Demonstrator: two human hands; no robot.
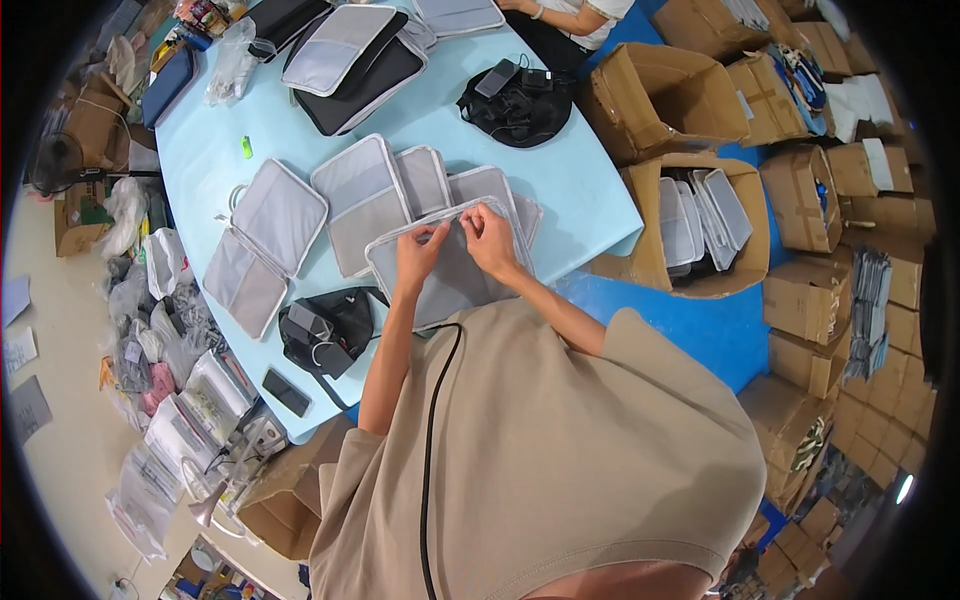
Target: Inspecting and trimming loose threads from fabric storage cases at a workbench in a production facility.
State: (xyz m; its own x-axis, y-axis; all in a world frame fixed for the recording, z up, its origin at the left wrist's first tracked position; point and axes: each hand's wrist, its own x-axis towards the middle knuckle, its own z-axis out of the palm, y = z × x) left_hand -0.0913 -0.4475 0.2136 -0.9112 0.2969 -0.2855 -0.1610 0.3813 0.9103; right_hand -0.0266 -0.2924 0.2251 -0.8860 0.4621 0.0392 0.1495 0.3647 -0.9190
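Close to my body, a grey flat zip pouch (pixel 450 275) with a pale edge lies over the near side of the table. My left hand (pixel 422 248) pinches its upper edge. A little to the right, my right hand (pixel 486 236) has its fingertips pressed together on the same edge. Anything small between the fingers is hidden. Just beyond lie several similar grey pouches (pixel 360 190), overlapping one another. To the left, an opened-out grey pouch (pixel 283 215) rests flat on the table.
The light blue table (pixel 205 215) carries a phone (pixel 286 392), a green lighter (pixel 246 147) and two black cloth bundles with electronic devices (pixel 325 330). Stacked pouches (pixel 345 50) lie at the far side, near another person (pixel 580 18). Cardboard boxes (pixel 690 225) line the right.
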